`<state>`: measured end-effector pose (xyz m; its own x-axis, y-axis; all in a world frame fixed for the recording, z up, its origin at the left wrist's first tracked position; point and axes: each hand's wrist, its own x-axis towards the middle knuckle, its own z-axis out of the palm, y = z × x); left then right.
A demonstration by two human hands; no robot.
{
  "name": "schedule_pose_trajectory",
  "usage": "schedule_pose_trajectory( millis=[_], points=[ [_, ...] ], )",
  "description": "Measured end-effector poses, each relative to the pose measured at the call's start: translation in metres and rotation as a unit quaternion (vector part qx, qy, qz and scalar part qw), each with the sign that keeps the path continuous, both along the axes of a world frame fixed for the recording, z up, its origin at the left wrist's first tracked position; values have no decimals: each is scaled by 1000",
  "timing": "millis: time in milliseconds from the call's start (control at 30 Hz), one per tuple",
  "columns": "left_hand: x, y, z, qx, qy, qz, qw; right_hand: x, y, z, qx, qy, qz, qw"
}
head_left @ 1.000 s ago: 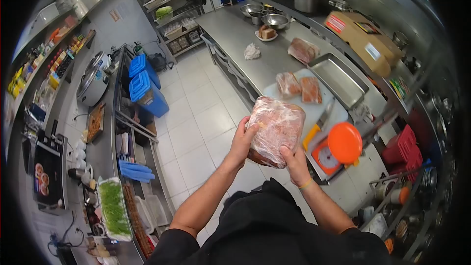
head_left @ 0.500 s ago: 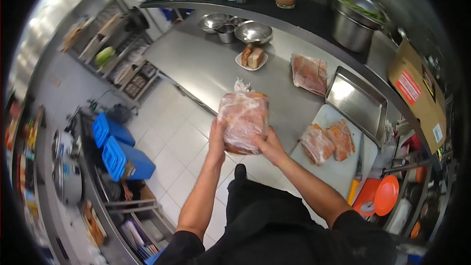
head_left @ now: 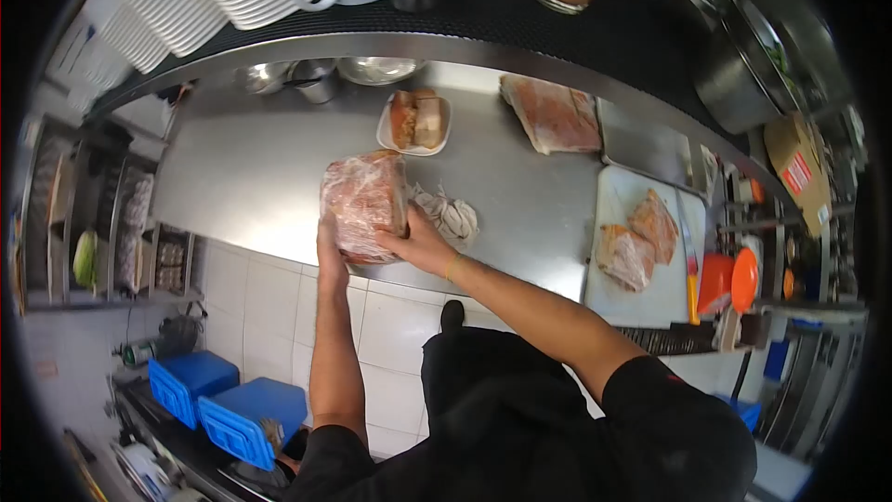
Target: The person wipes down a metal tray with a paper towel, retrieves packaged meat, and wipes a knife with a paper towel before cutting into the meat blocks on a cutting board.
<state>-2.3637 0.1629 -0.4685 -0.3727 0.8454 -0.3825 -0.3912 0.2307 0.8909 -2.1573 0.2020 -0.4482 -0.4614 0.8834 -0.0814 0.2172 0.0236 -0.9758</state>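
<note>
Between my two hands is a thick slab of raw meat [head_left: 364, 200] in clear plastic wrap, held over the front edge of the steel table [head_left: 520, 223]. My left hand [head_left: 332, 246] grips its left side and my right hand [head_left: 423, 240] its lower right corner, thumb across the top. Just right of the slab lies a crumpled white cloth [head_left: 451, 216]. Behind it sits a white dish [head_left: 432, 143] with browned meat pieces [head_left: 415, 119]. Another raw slab [head_left: 553, 116] rests further back on the right.
At the right, a white cutting board [head_left: 641, 302] carries two meat pieces [head_left: 627, 256] and a yellow-handled knife [head_left: 692, 293]. A metal tray [head_left: 650, 144] stands behind it. A shelf [head_left: 465, 42] with cups overhangs the back. Blue bins [head_left: 251, 418] stand at lower left.
My hands have carried the wrapped meat left and forward, from over the floor and table edge to further over the table. My view has shifted closer to the shelf.
</note>
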Motion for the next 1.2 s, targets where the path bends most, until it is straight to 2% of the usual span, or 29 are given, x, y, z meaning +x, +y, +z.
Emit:
schedule_pose_trajectory(
  millis=[133, 167, 200, 233, 300, 367, 433, 500, 567, 633, 700, 767, 833, 933, 1033, 1067, 1167, 1200],
  points=[
    [-43, 20, -14, -72, 165, -85, 980, 16, -11, 20, 13, -89, -26, 996],
    [-49, 18, -21, -19, 161, -94, 982, 31, -15, 27, 32, -106, -43, 993],
    [-52, 23, -23, -35, 183, -116, 976, 47, -21, 33, 74, -171, -58, 981],
    [-50, 20, -18, -11, 157, -134, 978, 60, -30, 41, 124, -278, -66, 950],
    [-30, 13, 18, -60, 171, -103, 978, 79, -34, 30, 212, -408, -30, 887],
    [-29, 3, 7, 21, 254, 18, 967, 88, -30, -16, 209, -421, -18, 882],
    [-27, -18, 14, 29, 457, 115, 882, 93, -25, -35, 178, -417, -26, 891],
    [6, -44, 29, 102, 458, 83, 879, 98, -33, -37, 109, -402, -59, 907],
    [54, -63, 20, 140, 413, -72, 897, 110, -54, -26, 118, -357, -109, 920],
    [119, -70, 61, 153, 472, -240, 834, 121, -65, -6, 108, -310, -122, 937],
    [158, -72, 65, 207, 408, -280, 844, 131, -75, 12, 66, -261, -118, 956],
    [195, -64, 60, 223, 315, -324, 864, 136, -70, -14, 105, -201, -108, 968],
    [191, -50, 36, 184, 215, -358, 890, 145, -73, -14, 75, -131, -152, 977],
    [195, -36, 39, 239, 423, -303, 820, 168, -109, 56, -162, 51, -129, 977],
    [211, -33, 50, 224, 532, -248, 778, 203, -137, 52, 25, -70, -127, 989],
    [212, -30, 42, 212, 561, -237, 765, 219, -155, 52, 34, -96, -144, 984],
    [216, -37, 25, 164, 523, -277, 789, 279, -205, 19, 71, -117, -136, 981],
    [206, -26, -11, 148, 557, -277, 769, 304, -233, 21, 40, -106, -150, 982]
  ],
)
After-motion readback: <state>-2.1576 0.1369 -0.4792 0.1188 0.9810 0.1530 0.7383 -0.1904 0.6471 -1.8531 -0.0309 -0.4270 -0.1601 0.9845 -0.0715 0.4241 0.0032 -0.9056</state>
